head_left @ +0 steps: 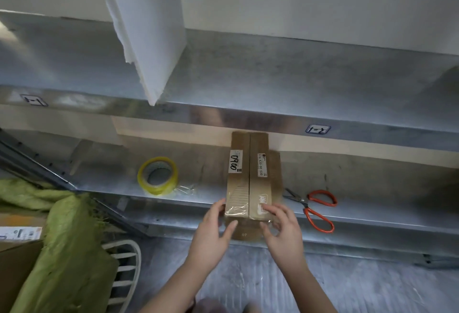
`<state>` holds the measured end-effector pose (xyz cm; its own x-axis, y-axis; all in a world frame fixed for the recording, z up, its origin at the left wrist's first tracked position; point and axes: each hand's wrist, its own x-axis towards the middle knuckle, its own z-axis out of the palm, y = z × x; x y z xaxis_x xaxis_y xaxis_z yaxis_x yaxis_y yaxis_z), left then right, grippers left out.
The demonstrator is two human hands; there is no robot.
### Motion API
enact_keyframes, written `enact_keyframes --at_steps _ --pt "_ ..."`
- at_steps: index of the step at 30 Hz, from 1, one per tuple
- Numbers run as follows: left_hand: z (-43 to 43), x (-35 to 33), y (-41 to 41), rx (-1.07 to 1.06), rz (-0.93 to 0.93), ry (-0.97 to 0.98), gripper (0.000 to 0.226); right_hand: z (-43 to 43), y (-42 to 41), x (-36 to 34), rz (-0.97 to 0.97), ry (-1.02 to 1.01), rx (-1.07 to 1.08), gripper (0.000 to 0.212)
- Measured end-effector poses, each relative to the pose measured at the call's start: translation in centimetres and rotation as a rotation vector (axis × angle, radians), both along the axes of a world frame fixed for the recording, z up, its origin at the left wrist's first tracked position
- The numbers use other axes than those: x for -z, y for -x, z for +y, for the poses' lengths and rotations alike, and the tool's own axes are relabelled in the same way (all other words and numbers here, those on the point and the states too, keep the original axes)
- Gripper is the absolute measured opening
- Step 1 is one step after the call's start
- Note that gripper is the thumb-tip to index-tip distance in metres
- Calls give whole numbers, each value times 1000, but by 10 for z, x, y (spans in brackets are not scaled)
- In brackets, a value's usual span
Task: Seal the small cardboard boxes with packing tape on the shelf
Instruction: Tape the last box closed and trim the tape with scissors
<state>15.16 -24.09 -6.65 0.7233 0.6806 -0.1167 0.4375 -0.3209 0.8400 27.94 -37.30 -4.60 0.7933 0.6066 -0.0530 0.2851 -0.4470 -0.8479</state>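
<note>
The metal shelf carries 2 small cardboard boxes side by side at its front edge, with clear tape across their near end. The left hand and right hand press there, fingers spread. A tape roll lies to the left, scissors to the right.

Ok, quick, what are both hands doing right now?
Left hand: open, pressing the near end of the boxes.
Right hand: open, fingertips touching the same end.
</note>
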Motion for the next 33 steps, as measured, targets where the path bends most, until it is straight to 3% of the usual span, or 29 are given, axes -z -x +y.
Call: enact_keyframes --at_steps 2,10,16,21,25,28,30,33 --pt "5 1 -8 9 -2 -55 57 -4 -14 1 46 -1 -49 47" --pt "13 3 -25 132 198 -396 46 -4 -18 28 -140 59 -81 32" --pt "6 0 -34 112 241 -322 59 -1 -28 21 -217 184 -112 36" --pt "3 -7 -45 107 293 -383 53 3 -24 30 -312 188 -131 36" --pt "25 -15 -32 224 229 -121 65 -15 -54 23 -66 111 -353 34" --pt "53 -29 -20 471 278 101 86 -26 -80 7 119 112 -504 59" --pt "61 -33 -18 566 325 -17 88 -24 -86 -1 87 146 -540 65" --pt "58 -31 -29 505 282 -182 71 -15 -88 -4 0 163 -525 45"
